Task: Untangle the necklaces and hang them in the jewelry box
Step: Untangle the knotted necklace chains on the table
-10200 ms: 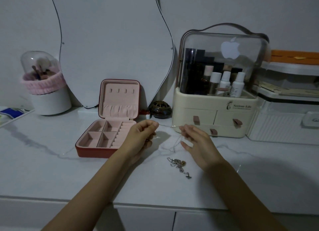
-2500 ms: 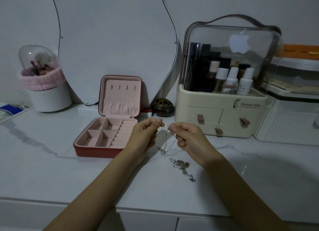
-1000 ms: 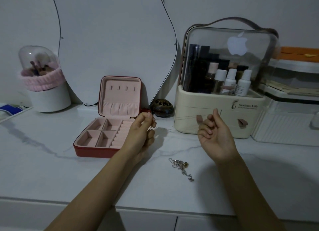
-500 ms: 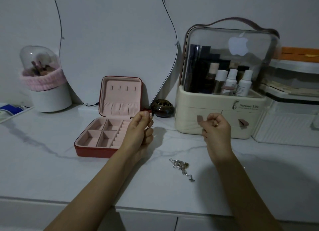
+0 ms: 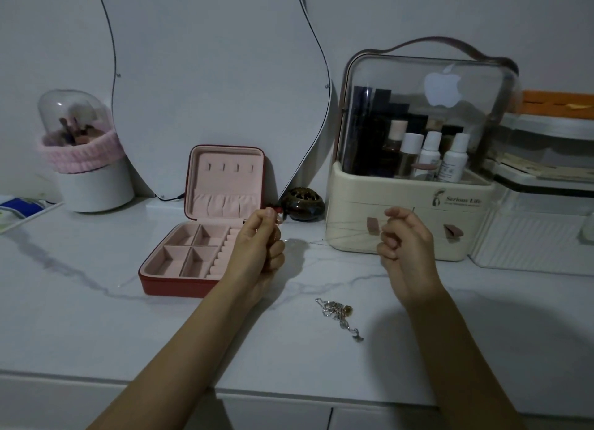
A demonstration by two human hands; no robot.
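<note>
Both hands are raised over the middle of the bench [image 5: 96, 317], each pinching an end of one thin necklace [image 5: 340, 232] drawn out between them. The left hand [image 5: 257, 243] grips its end just beside the right front of the open jewelry box [image 5: 205, 230]; the right hand [image 5: 401, 240] has its fingers curled round the other end in front of the cream cosmetic organizer [image 5: 401, 224]. The chain is so fine against the pale drawers that I can only faintly trace it, and it may run as more than one strand.

The step in hand looks to be pulling this chain straight before hanging it. Best to keep the tension light and even, check that no loop remains, then carry one end to the small hooks in the box's upright lid [image 5: 229, 168].

A second tangled bunch of necklaces [image 5: 337, 312] lies on the bench near the front edge, between and below the hands, well apart from the box. The route leftward to the lid is open; the small dark pot [image 5: 303, 203] beside the box and the organizer at the rear crowd the back edge, so working toward the front gives more room.
</note>
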